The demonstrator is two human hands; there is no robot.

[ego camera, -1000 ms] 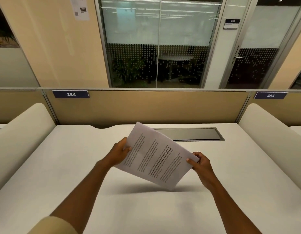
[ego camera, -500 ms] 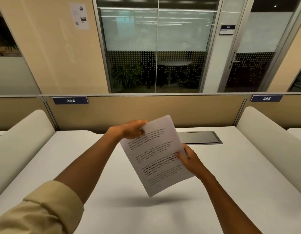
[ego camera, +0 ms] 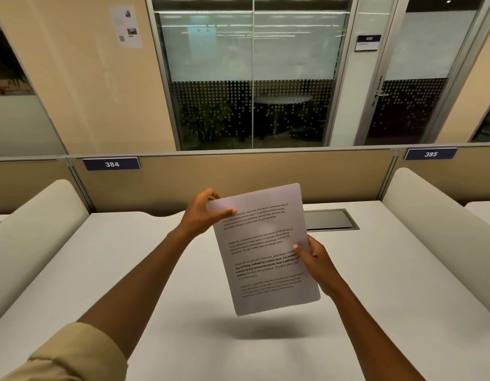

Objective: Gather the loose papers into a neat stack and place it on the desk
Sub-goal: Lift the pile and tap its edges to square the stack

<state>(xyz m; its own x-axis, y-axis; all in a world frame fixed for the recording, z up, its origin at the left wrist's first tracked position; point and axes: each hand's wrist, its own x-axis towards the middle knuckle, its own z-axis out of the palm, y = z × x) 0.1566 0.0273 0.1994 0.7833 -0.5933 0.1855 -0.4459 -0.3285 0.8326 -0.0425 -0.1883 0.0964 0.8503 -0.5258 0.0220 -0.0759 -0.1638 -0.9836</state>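
A stack of white printed papers [ego camera: 263,251] hangs nearly upright above the white desk [ego camera: 128,270], its printed face toward me, its lower edge clear of the surface. My left hand [ego camera: 202,213] pinches the stack's top left corner, thumb on the front. My right hand [ego camera: 315,259] grips the right edge at mid-height, thumb on the printed face. A shadow lies on the desk under the papers.
Padded white dividers rise at the left [ego camera: 32,229] and right [ego camera: 436,215] of the desk. A tan partition [ego camera: 238,174] with a plate marked 384 [ego camera: 111,164] closes the back. A dark recessed cable tray [ego camera: 329,219] lies behind the papers.
The papers have turned from a tilted, sideways hold to nearly upright. My left hand rose to the top corner; my right hand stayed on the right edge.
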